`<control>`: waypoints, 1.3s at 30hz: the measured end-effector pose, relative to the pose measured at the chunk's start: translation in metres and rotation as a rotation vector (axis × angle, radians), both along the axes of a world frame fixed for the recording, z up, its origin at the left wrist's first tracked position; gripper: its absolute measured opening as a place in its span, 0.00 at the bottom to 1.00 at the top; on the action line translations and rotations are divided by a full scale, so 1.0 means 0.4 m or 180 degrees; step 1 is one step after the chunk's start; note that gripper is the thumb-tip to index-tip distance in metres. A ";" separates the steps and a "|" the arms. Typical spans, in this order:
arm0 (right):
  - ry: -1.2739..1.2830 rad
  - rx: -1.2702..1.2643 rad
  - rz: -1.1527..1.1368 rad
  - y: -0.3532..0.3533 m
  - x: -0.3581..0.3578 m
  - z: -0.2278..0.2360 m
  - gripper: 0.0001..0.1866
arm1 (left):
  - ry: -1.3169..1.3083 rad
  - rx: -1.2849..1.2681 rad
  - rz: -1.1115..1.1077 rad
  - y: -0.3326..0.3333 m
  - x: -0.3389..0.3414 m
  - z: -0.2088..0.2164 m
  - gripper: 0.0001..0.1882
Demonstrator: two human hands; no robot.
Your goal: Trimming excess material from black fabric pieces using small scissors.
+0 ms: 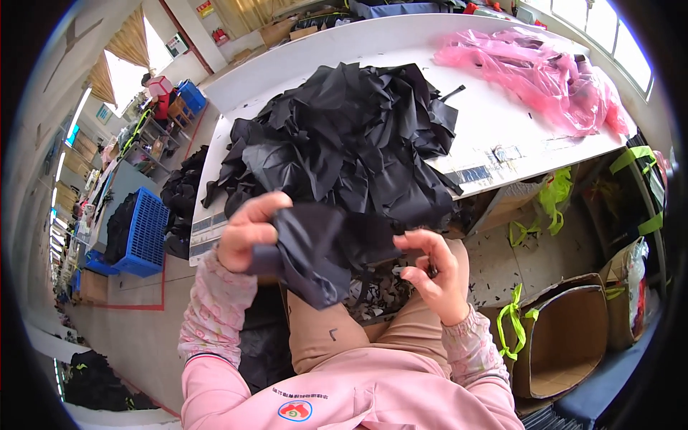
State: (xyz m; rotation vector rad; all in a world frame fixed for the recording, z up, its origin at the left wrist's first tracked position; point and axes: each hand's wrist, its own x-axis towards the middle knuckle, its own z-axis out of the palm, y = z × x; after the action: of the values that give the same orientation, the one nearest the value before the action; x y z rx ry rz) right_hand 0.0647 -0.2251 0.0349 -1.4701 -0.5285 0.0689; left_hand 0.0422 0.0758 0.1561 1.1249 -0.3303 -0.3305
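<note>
My left hand (247, 233) is closed on a piece of black fabric (319, 251), thumb and fingers pinching its left end. The piece hangs above my lap, its lower part folded over. At its right edge is my right hand (436, 272), fingers curled and the index fingertip at the cloth. Something small and dark sits within the curled right fingers, with a pale tip near the thumb; I cannot make out what it is. Just beyond both hands, a large heap of black fabric pieces (351, 129) covers the near part of the white table (487, 93).
A pink plastic bag (530, 79) lies at the table's far right. Beside my right knee stands an open cardboard box (570, 340) with yellow-green ties. Black and white scraps (373, 294) lie between my legs. A blue crate (143, 233) stands on the floor at left.
</note>
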 end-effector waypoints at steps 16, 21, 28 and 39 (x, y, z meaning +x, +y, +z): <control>-0.0458 0.0256 0.0616 -0.019 -0.049 -0.003 0.07 | -0.2060 0.5279 0.0976 0.032 0.077 -0.482 0.34; -0.0052 0.0802 0.0092 -0.073 -0.051 -0.010 0.06 | -0.2114 0.5913 0.1051 0.102 0.098 -0.604 0.43; -0.0319 -0.0004 -0.1037 -0.104 -0.028 0.008 0.06 | -0.2363 0.4643 0.1509 -0.009 0.068 -0.518 0.37; -0.0691 -0.0897 -0.1015 0.047 -0.003 -0.009 0.08 | 0.0610 0.0418 0.0894 -0.241 -0.084 -0.497 0.22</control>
State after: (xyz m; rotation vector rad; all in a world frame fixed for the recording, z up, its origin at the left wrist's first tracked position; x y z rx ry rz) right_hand 0.0634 -0.2062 0.0313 -1.8345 -0.4651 -0.2806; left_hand 0.0087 -0.0205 -0.0428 1.2403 0.0203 -0.2109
